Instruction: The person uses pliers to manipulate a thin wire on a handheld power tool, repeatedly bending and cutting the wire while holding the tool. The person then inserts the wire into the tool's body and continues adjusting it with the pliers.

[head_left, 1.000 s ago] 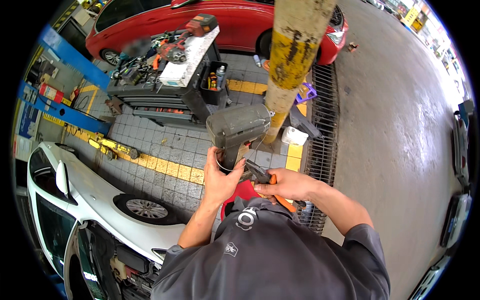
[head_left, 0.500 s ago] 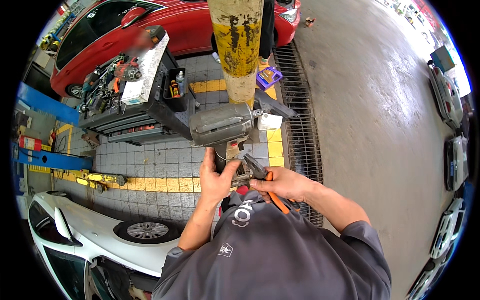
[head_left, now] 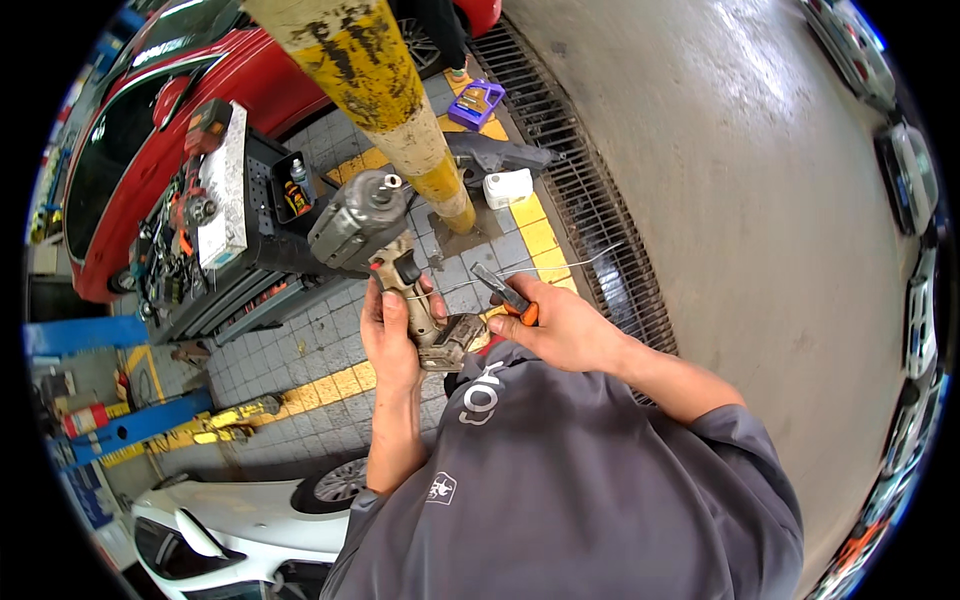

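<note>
My left hand [head_left: 390, 328] is wrapped round the handle of a worn grey cordless impact wrench [head_left: 358, 222], its thumb lying along the grip. The tool tilts, its square drive pointing up and away from me. A thin, pale wire [head_left: 575, 265] runs across the handle by my left thumb and stretches off to the right, its end loose in the air. In my right hand [head_left: 565, 325] is a pair of pliers [head_left: 507, 294] with orange handles. Their jaws point up and left, close to the wire; whether they touch it I cannot tell.
Ahead, a yellow-and-white pillar [head_left: 385, 100] rises beside a tool cart [head_left: 225, 200] loaded with tools. A white jug [head_left: 508, 188] and a purple bottle [head_left: 475, 103] stand near the floor grating [head_left: 570, 160]. A red car [head_left: 230, 90] and a white car [head_left: 250, 520] are to the left.
The impact wrench has turned and tilted in my left hand. The wire now extends out to the right past the pliers. My view has swung round, so the pillar and cart appear farther left.
</note>
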A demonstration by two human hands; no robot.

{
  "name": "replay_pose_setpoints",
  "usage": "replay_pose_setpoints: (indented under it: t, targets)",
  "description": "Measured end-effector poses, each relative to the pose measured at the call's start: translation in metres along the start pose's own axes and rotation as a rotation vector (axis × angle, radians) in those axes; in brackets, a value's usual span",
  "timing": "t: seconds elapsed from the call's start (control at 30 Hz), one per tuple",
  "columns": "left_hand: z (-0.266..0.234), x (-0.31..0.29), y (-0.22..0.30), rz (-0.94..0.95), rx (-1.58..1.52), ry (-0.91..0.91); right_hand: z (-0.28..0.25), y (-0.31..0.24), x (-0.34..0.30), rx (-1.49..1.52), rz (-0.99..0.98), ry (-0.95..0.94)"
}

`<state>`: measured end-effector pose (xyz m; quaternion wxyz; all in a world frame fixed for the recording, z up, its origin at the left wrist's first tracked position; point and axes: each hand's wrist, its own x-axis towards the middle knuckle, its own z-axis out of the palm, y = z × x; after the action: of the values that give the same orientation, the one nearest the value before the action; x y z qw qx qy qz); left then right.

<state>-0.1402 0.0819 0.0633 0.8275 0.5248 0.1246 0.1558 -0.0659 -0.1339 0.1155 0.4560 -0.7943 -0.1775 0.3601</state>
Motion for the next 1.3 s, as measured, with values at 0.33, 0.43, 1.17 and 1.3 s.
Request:
replay_pose_setpoints:
  t: [0.33,0.43,1.17,1.3]
  targets:
    - [0.024,0.006,0.006,-0.107,-0.158,-0.065,0.009,0.003,-0.014,-0.208,-0.345,0.336]
    - [0.028,0.008,0.005,-0.126,-0.190,-0.063,0.010,-0.003,-0.019,-0.243,-0.297,0.363]
    - [0.033,0.008,-0.001,-0.349,-0.414,-0.157,0.013,0.016,-0.004,-0.465,-0.290,0.595]
    - [0.048,0.007,-0.008,-0.425,-0.445,-0.179,0.005,0.028,-0.008,-0.563,-0.257,0.640]
